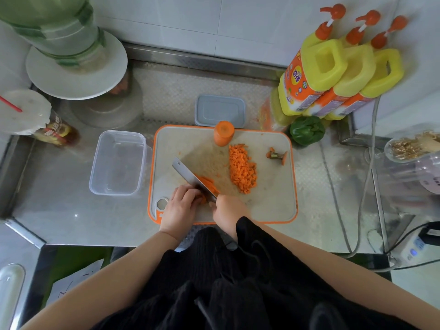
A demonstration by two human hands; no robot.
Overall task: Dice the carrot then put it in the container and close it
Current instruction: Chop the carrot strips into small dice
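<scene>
The left hand [179, 206] curls its fingers down onto the carrot strips [207, 183] near the front edge of the cutting board [273, 203]. The right hand [227, 211] grips the cleaver [191, 178], blade flat beside the left knuckles. Risk: a knuckle drifting under the edge, or strips sliding. Diced carrot [242, 171] lies mid-board; an uncut carrot piece [223, 133] stands at the rear edge. The container [118, 163] sits open just off the left edge, and the lid [220, 110] lies behind the board. Open room remains at the front right corner.

You see diced carrot [242, 172] piled mid-board, an uncut carrot chunk [223, 133] at the board's far edge, and the empty clear container [118, 162] lidless on the bench left of the board.
</scene>
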